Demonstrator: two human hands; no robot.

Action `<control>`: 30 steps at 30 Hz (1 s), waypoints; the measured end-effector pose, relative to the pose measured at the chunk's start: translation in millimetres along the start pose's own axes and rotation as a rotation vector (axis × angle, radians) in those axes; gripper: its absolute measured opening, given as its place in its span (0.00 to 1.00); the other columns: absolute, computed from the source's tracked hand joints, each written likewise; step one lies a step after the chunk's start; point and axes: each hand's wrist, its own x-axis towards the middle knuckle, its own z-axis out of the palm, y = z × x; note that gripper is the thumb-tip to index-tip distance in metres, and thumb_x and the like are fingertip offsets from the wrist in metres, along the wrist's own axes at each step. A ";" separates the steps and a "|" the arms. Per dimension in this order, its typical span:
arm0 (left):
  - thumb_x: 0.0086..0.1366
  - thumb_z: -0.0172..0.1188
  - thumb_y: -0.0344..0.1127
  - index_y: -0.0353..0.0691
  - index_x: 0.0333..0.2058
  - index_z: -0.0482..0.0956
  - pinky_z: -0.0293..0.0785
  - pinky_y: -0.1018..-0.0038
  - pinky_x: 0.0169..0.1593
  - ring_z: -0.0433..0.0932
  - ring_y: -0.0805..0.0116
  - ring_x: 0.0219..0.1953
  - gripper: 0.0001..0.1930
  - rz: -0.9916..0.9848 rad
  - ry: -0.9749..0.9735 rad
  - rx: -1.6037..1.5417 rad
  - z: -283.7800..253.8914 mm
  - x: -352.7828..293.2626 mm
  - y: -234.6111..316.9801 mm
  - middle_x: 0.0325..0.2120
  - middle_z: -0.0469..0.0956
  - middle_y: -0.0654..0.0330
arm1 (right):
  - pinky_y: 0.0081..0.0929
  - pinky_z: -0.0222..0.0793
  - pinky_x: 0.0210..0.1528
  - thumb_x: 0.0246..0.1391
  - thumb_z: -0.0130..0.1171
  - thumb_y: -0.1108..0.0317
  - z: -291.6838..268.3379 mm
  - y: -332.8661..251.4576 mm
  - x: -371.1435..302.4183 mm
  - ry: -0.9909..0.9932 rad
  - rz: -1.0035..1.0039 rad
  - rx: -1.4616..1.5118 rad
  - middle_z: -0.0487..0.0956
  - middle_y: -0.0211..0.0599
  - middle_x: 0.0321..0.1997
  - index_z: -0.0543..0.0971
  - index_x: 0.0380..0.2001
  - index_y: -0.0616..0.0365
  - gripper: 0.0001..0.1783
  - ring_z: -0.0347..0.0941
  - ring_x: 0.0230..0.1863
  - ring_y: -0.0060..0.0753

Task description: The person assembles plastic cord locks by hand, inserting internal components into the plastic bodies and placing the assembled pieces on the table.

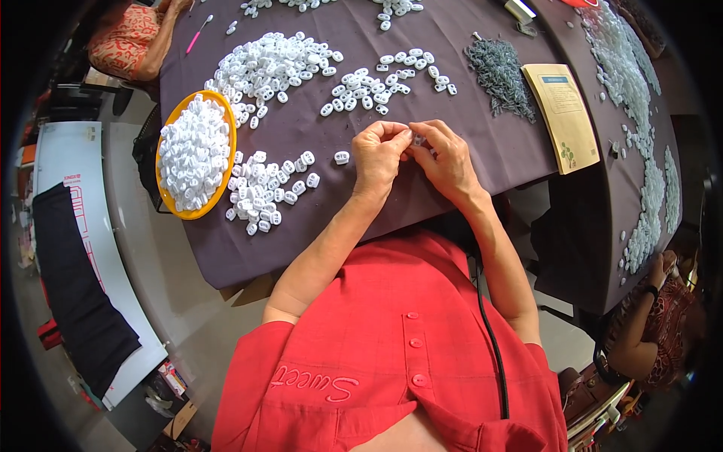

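Over the near edge of the dark table, my left hand [379, 157] and my right hand [450, 160] meet, fingertips pinched together. Between them shows a small pale plastic piece [417, 139], mostly covered by the fingers. Just beyond my hands lies a loose group of white two-holed plastic cord locks [367, 90]. One single cord lock [342, 157] sits left of my left hand. Further left is a small heap of chunkier white cord locks [260, 188]. A pile of small grey metal springs [498, 71] lies beyond my right hand.
A yellow oval tray [228, 162] heaped with white pieces stands at the table's left edge. A large white pile [263, 68] lies behind it, near a pink stick tool [197, 36]. A tan booklet [561, 113] lies at right. Other people sit at far left and lower right.
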 end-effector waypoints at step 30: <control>0.58 0.58 0.26 0.33 0.29 0.77 0.61 0.89 0.13 0.69 0.84 0.14 0.02 -0.043 -0.194 0.057 -15.2 8.8 -2.3 0.18 0.75 0.64 | 0.26 0.70 0.35 0.41 0.61 0.76 -13.5 6.6 4.2 -0.198 0.092 0.137 0.76 0.40 0.32 0.77 0.36 0.65 0.14 0.76 0.32 0.36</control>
